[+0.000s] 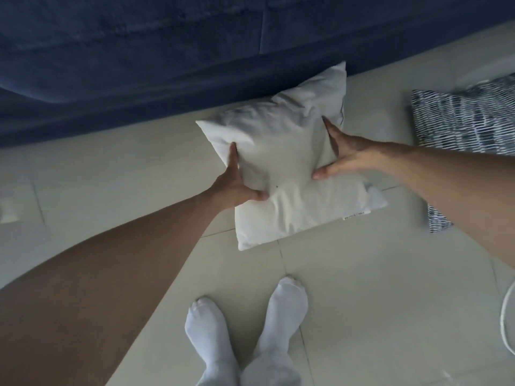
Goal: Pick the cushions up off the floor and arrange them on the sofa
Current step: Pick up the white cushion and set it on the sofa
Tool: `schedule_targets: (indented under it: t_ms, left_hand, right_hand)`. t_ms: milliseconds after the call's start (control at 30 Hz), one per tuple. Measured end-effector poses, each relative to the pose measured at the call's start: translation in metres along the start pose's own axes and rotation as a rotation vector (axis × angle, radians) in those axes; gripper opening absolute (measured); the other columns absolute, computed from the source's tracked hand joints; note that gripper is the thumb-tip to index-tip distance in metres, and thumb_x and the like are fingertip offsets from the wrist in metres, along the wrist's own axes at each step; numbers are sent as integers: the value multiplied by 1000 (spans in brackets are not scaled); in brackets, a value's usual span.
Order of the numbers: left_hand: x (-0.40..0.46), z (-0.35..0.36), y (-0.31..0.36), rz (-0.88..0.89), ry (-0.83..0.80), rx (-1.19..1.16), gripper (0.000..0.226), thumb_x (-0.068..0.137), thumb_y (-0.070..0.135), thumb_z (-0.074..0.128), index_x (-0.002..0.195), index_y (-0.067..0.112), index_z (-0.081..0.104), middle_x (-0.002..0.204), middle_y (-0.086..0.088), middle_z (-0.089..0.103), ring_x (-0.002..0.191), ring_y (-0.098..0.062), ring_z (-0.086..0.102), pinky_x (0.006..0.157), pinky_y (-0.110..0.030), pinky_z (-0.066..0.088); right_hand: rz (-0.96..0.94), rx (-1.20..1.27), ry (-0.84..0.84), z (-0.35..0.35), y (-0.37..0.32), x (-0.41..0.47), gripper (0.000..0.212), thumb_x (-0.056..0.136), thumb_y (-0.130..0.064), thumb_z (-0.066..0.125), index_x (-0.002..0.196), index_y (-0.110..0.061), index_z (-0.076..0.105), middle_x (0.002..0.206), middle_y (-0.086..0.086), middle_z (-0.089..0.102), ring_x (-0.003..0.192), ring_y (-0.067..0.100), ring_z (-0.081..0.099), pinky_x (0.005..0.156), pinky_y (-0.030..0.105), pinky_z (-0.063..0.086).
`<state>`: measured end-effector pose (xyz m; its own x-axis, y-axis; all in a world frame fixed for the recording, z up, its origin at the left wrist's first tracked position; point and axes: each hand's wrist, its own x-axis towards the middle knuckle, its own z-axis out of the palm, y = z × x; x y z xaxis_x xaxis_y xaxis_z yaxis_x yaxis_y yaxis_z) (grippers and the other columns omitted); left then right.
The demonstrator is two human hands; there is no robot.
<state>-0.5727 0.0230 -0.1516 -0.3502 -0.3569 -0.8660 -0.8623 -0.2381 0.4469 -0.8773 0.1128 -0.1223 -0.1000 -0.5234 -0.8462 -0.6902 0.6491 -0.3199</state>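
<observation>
A plain white cushion (281,151) lies on the tiled floor just in front of the dark blue sofa (139,65), its far corner against the sofa's base. My left hand (237,182) grips its left edge, thumb on top. My right hand (342,157) clasps its right side, fingers spread over the fabric. A second cushion with a blue-and-white dashed pattern (465,121) rests on the floor to the right, partly behind my right forearm.
Pale floor tiles (376,302) stretch around my two feet in white socks (245,330), which stand close behind the white cushion. A white curved object (505,321) shows at the right edge. The sofa seat fills the top of the view.
</observation>
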Motion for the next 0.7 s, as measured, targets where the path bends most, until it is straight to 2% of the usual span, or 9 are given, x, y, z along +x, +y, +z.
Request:
schedule_targets:
  t_ms: [100,167,233,333,400,467,567,633,700]
  left_hand:
    - [-14,-7,0,23,-19,53,162,65,36,102,153,59,-32,163,10,36,127,-29,60,88,-51,65]
    - [-25,-9,1,25,-18,95,157,72,30,100,157,54,-30,161,8,37,123,-29,61,88,-50,65]
    - [-38,-12,2,32,-27,119,154,74,29,98,158,53,-29,167,5,34,122,-28,61,88,-46,64]
    - [-61,-16,6,46,-37,161,150,76,29,96,159,52,-27,173,6,26,115,-26,62,76,-35,61]
    - [-79,-20,8,48,-41,183,150,76,29,96,160,52,-25,174,7,23,120,-28,61,81,-36,60]
    - [-98,-26,12,48,-37,190,149,75,29,97,160,54,-24,171,3,32,119,-30,62,88,-38,57]
    - [-129,-36,23,51,-34,190,147,77,28,96,161,55,-22,156,-7,49,103,-25,61,70,-26,50]
    - [-153,-44,32,57,-34,206,146,79,29,95,160,54,-23,154,-10,51,101,-23,59,67,-23,47]
    - [-180,-53,44,71,-35,232,145,80,31,95,160,55,-24,155,-13,51,105,-27,62,78,-27,47]
  right_hand:
    - [-15,19,19,13,5,-5,163,64,-63,100,171,-40,-20,182,2,23,163,25,31,131,35,28]
    - [-30,55,26,20,6,-11,162,63,-61,101,170,-43,-19,179,5,29,161,27,35,130,36,30]
    - [-54,104,31,26,4,-22,163,60,-65,101,169,-47,-18,179,5,28,162,25,34,132,37,28]
    - [-93,165,37,35,0,-41,163,59,-65,101,170,-47,-17,180,0,25,164,19,29,134,34,24]
    - [-100,184,44,38,-4,-58,164,56,-69,101,170,-48,-16,180,-1,27,163,17,29,134,35,25]
    - [-100,190,59,39,-11,-78,164,54,-71,99,170,-48,-15,177,3,33,161,20,35,133,36,29]
    - [-67,193,84,41,-20,-110,163,51,-76,98,163,-61,-20,173,8,37,156,26,43,130,40,35]
    - [-61,200,100,37,-29,-135,162,46,-84,95,159,-69,-21,172,9,38,153,28,47,128,44,39]
    - [-68,207,92,28,-43,-167,162,50,-81,96,165,-58,-17,173,10,37,152,29,48,128,42,38]
